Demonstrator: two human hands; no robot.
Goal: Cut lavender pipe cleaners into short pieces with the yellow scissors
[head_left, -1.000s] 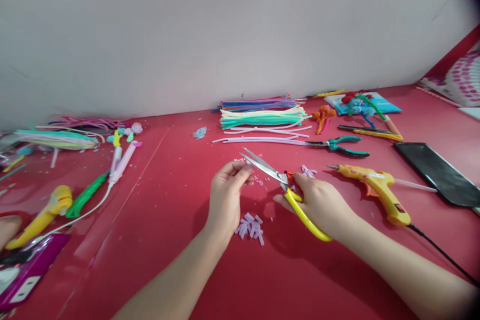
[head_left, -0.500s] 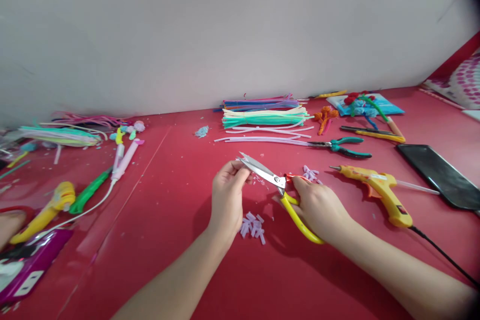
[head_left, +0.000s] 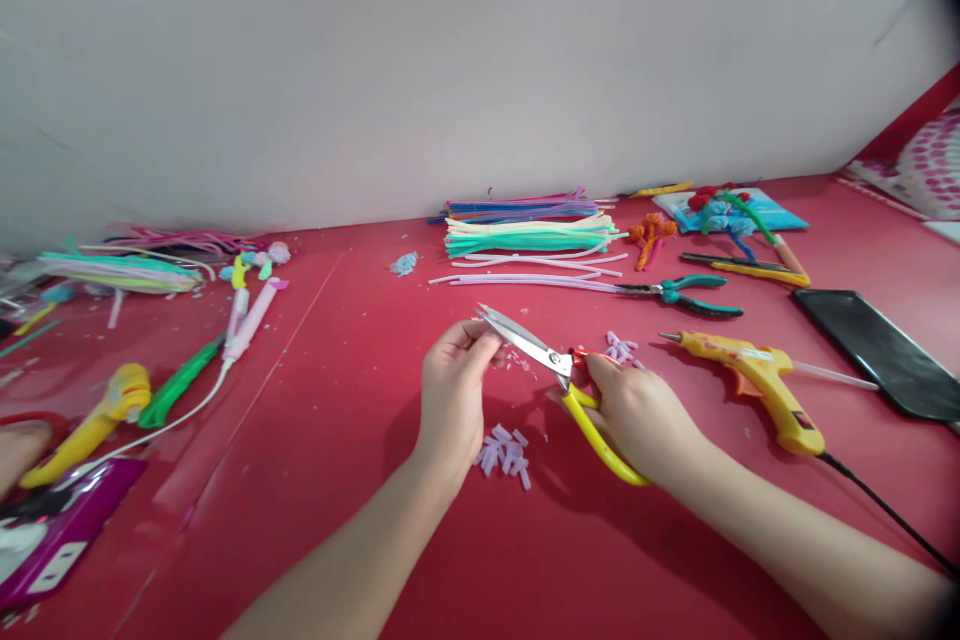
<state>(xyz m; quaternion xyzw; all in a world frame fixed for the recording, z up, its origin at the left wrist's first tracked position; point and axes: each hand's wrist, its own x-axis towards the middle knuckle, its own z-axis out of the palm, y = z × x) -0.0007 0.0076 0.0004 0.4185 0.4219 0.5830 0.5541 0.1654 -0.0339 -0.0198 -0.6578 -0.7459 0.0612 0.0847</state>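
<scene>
Scissors point(head_left: 529, 344) with yellow and red handles are gripped by my right hand point(head_left: 643, 412), their blades pointing up and left. The blades are nearly closed, at the fingertips of my left hand point(head_left: 456, 398). That hand's thumb and fingers are pinched together; whatever lies between them is too small or hidden to make out. Below, on the red table point(head_left: 315, 520), lies a loose pile of short lilac pieces point(head_left: 507, 455), cut from fuzzy stems by their look. A smaller group of lilac pieces point(head_left: 621, 348) sits just beyond my right hand.
Bundled pipe cleaners point(head_left: 525, 235) lie at the back, with lilac stems point(head_left: 525, 281) before them. To the right are teal-handled pliers point(head_left: 682, 292), a yellow glue gun point(head_left: 757, 375) and a black phone point(head_left: 885, 350). On the left are a pink glue gun point(head_left: 251, 320) and a purple box point(head_left: 75, 530).
My left hand has shifted very slightly to the left. The scissors and my right hand look almost unmoved.
</scene>
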